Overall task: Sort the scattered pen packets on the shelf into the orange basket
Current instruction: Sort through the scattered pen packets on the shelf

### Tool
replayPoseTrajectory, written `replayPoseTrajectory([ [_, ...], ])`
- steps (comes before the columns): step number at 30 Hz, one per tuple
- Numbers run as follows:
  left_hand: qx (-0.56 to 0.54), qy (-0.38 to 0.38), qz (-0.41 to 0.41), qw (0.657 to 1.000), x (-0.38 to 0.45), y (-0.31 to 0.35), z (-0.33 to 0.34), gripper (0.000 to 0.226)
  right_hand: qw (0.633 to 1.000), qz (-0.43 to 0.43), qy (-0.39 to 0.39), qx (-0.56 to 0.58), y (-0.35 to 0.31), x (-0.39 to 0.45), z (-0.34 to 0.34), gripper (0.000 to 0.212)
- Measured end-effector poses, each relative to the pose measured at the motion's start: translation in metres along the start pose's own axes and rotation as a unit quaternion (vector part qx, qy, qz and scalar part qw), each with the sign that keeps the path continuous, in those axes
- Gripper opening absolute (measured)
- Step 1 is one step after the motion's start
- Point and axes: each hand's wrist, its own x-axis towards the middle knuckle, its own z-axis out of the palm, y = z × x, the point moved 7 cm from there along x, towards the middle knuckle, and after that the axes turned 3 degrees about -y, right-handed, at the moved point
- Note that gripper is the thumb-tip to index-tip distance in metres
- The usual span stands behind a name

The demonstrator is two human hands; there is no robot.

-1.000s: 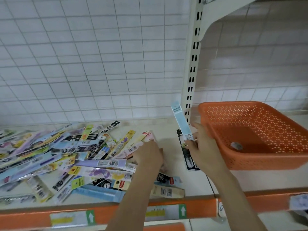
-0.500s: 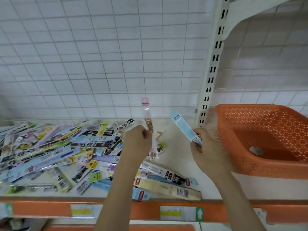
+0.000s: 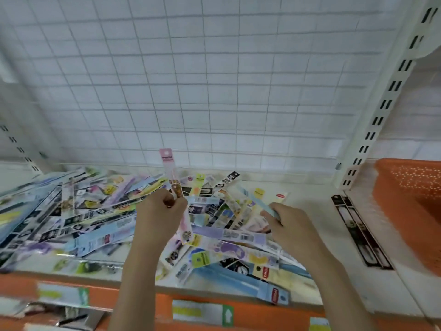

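Note:
A heap of scattered pen packets point(image 3: 78, 216) covers the white shelf from the left edge to the middle. My left hand point(image 3: 160, 213) is shut on a pink pen packet point(image 3: 170, 170) held upright above the heap. To its right, my right hand point(image 3: 290, 225) is shut on a light blue pen packet point(image 3: 259, 203) that slants up to the left, low over the packets. The orange basket point(image 3: 405, 206) stands at the far right, partly cut off by the frame edge, well apart from both hands.
Two black pen packets point(image 3: 358, 230) lie on the shelf just left of the basket. A white slotted upright point(image 3: 384, 101) rises behind them. A wire grid wall point(image 3: 202, 80) backs the shelf. An orange price rail point(image 3: 202, 311) runs along the front edge.
My left hand picked a pink packet out of the heap and raised it upright. My right hand, still holding the blue packet, has lowered it over the heap. The view has swung left.

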Motion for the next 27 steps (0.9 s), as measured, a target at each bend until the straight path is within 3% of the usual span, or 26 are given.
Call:
replayPoseTrajectory([
  [3,-0.022,-0.027,0.0,0.999,0.032,-0.045,-0.02,0.031,1.0,-0.006,-0.024,-0.004,-0.046,0.008,0.037,0.017],
  [5,-0.026,-0.035,0.001,0.999,0.039,-0.049,-0.019,0.034,0.999,-0.008,-0.046,0.013,-0.053,0.002,0.045,0.026],
  [7,-0.022,-0.038,0.01,0.999,0.041,-0.051,-0.02,0.039,0.998,-0.011,-0.063,-0.028,-0.056,0.002,0.052,0.029],
  [10,-0.024,-0.029,0.008,0.999,0.045,-0.058,-0.022,0.041,0.991,-0.027,-0.076,-0.11,-0.06,0.002,0.054,0.016],
  [13,-0.045,-0.05,0.014,0.998,0.048,-0.065,-0.021,0.011,0.99,-0.014,-0.047,-0.13,-0.055,0.005,0.043,0.029],
  [16,-0.037,-0.081,0.044,0.995,0.052,-0.069,-0.019,0.031,0.989,0.014,0.023,-0.147,-0.05,0.001,0.024,0.009],
  [19,-0.048,-0.1,0.055,0.992,0.05,-0.061,-0.013,0.038,0.984,0.035,0.068,-0.162,-0.039,-0.008,0.007,0.021],
  [27,-0.091,-0.13,0.042,0.987,0.03,-0.034,-0.003,0.02,0.984,0.039,0.108,-0.136,-0.041,-0.023,-0.011,0.017],
])
